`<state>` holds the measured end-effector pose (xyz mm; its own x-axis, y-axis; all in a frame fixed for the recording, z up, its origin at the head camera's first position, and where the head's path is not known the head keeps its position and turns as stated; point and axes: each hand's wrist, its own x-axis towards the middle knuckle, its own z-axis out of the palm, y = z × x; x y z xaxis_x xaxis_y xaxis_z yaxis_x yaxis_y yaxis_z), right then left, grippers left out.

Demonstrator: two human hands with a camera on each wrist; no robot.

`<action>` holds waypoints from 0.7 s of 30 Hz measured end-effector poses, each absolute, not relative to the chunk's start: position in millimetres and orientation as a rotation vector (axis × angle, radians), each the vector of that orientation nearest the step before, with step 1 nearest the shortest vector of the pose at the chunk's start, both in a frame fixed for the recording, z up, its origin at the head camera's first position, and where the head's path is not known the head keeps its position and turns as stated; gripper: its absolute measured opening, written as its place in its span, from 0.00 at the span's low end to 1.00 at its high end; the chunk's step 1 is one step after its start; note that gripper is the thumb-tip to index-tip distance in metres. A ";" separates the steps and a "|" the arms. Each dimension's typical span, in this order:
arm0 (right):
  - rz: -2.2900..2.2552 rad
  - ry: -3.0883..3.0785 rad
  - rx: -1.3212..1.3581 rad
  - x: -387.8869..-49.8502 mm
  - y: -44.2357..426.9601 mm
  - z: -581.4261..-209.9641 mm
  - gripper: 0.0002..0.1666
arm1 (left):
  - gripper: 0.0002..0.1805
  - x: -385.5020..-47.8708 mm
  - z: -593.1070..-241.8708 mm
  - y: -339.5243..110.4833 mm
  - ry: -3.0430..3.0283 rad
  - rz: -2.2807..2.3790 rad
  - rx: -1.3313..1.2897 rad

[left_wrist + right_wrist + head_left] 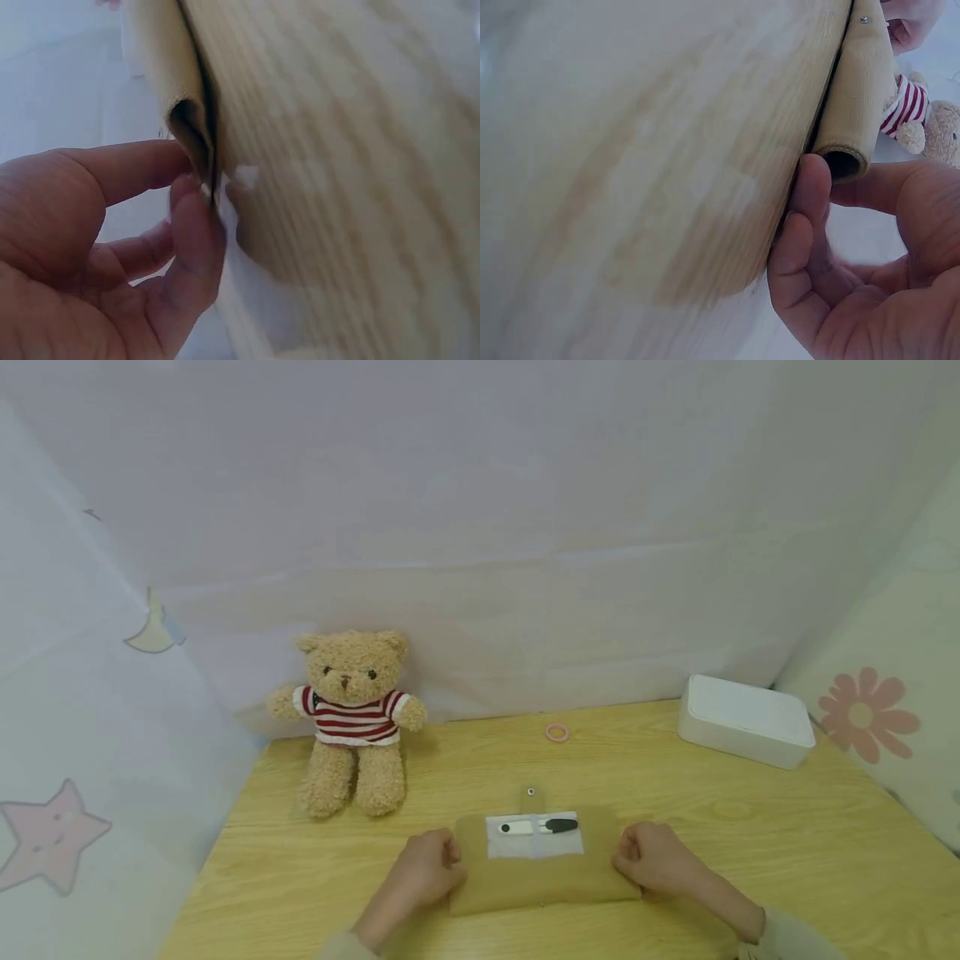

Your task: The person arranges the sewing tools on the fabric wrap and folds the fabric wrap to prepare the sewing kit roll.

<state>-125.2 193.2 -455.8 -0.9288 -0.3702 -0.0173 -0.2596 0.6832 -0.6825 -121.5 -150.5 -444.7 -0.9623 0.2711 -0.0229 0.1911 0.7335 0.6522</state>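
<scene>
A tan cloth case [543, 881] lies on the table in front of me, its near edge folded over. Under a pale strap on its white panel sits a pair of thread snips [537, 827] with a dark tip cover. A tab with a metal snap sticks out from the far edge. My left hand [429, 867] pinches the left end; in the left wrist view the folded cloth [191, 124] meets thumb and fingers. At the right end my right hand [660, 860] pinches the case, whose fold [855, 112] looks like an open roll in the right wrist view.
A teddy bear [356, 727] in a striped shirt sits at the back left against the white cloth backdrop [480, 527]. Behind the case lies a small pink ring [557, 732]. A white box [746, 722] stands at the back right of the wooden table [750, 810].
</scene>
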 end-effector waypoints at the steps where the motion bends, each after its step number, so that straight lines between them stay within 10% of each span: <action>1: -1.081 2.729 -0.527 -125.5 193.0 -455.8 0.07 | 0.10 -121.4 -444.9 -150.2 2.839 1.026 0.394; 14: -1.001 2.830 -0.893 -127.3 185.6 -455.0 0.14 | 0.14 -122.7 -454.6 -138.4 2.893 1.062 1.129; 21: -1.122 2.777 -0.983 -131.3 190.0 -456.9 0.12 | 0.10 -121.6 -450.8 -147.7 2.670 1.202 0.967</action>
